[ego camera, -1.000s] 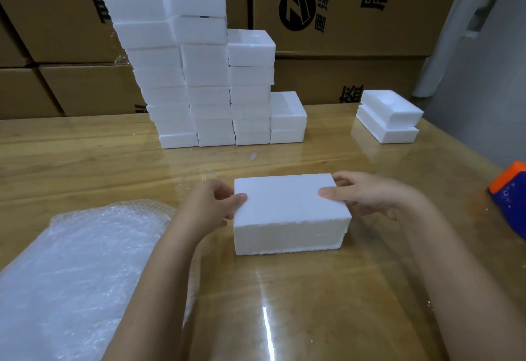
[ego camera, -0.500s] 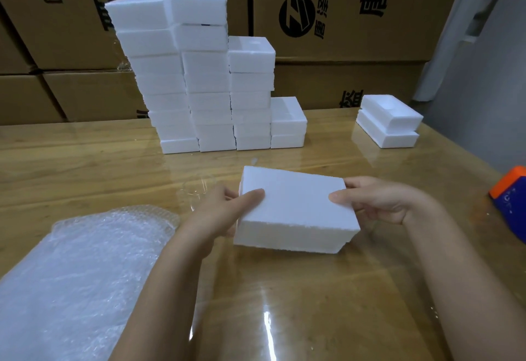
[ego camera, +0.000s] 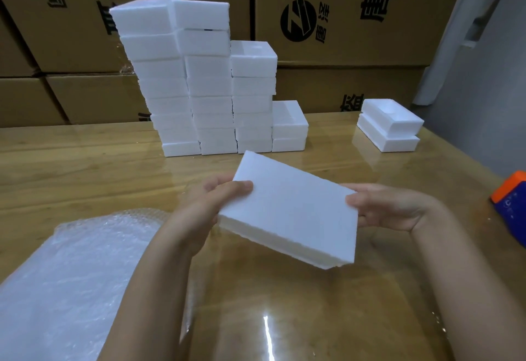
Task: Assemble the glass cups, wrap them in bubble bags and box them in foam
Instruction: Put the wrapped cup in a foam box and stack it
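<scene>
At the lower left a heap of bubble bags (ego camera: 71,275) lay on the tabletop (ego camera: 85,167), none of them visibly filled. Behind, at the back of the tabletop, stood stacks of closed foam boxes (ego camera: 199,90), the tallest columns on the left and stepping down to the right. That suggested a good share of the boxing was done, though nothing showed what was inside them. No glass cups were in sight.

In the middle the left grip (ego camera: 210,207) clasped the left end of a closed foam box (ego camera: 290,212), thumb laid on its top face and fingers folded round behind. The box was held tilted, above the tabletop and in front of the stacks, with a seam showing along its near side. The right grip (ego camera: 390,209) took the opposite end the same way, thumb on top and fingers curled beneath.

By that look, this box was probably finished and due for the stacks.

Further right two open foam halves (ego camera: 390,125) waited one on the other, so more packing likely remained. An orange-and-blue object (ego camera: 509,198) sat at the far right edge.
</scene>
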`<state>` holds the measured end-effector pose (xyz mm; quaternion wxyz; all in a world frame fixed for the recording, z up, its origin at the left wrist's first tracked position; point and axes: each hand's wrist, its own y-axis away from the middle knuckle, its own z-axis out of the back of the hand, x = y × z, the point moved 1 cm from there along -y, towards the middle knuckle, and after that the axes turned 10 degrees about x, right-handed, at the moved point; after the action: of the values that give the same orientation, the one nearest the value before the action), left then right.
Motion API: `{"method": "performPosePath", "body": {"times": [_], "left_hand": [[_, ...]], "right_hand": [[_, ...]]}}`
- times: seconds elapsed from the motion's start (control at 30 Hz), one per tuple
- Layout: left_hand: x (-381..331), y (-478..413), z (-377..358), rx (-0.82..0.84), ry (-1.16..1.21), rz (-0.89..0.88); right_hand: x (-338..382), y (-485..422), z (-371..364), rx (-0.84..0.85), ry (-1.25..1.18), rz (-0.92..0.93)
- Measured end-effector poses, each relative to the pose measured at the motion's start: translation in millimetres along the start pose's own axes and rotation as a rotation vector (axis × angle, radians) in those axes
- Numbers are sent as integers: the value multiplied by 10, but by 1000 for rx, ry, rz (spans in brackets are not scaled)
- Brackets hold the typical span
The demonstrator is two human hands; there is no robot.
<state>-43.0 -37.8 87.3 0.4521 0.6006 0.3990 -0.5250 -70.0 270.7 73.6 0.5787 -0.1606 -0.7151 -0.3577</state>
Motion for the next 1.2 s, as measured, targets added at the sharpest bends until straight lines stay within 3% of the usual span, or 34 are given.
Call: {"method": "performPosePath", "body": {"times": [0.2,0.3,0.5,0.6,0.9,1.2], "left_hand": [[211,-233,-403,-239,305,-47],[502,-260,-664,-330,125,-44],[896,-225,-883,-192,-380,-85],[904,-227,-880,-211,-419,-93],[949,-275,-868,-209,-409,-70],[964,-295,-871,-235,-437,-104]], "right_hand": [[-135,235,351,-279,-196,66],[-45,316,515,-418,-301,110],[497,-54,798,-732,-606,214],[817,-421,814,-844,-692,222],[1319,-1256,884,-932,-541,50],[1382,-1552,845,-936,-165,-154]]}}
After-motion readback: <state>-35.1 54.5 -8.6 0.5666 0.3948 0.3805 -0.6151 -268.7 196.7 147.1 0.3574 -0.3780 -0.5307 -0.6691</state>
